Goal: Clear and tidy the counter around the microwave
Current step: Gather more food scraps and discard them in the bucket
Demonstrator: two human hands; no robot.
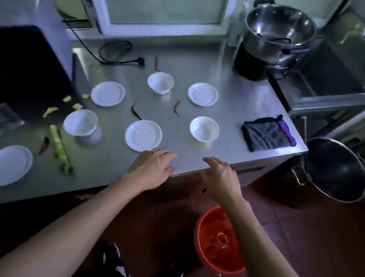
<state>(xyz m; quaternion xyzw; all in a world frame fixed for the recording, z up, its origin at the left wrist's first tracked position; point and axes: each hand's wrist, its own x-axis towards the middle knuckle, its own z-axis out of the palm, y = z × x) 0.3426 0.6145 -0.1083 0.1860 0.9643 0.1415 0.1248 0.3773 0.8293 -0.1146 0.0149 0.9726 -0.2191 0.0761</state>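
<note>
Steel bench edge is touched by both hands: the left hand is laid palm down with fingers relaxed and nothing grasped, and the right hand is laid just beside it, its grip likewise released. Just beyond the left hand a white plate is seen. Farther from that plate, a white bowl, dried red chillies, more plates and bowls, and a green stalk with yellow scraps are scattered. The dark microwave is set well left of the plate, a folded grey cloth well right. An orange basin is placed on the floor below the right hand.
</note>
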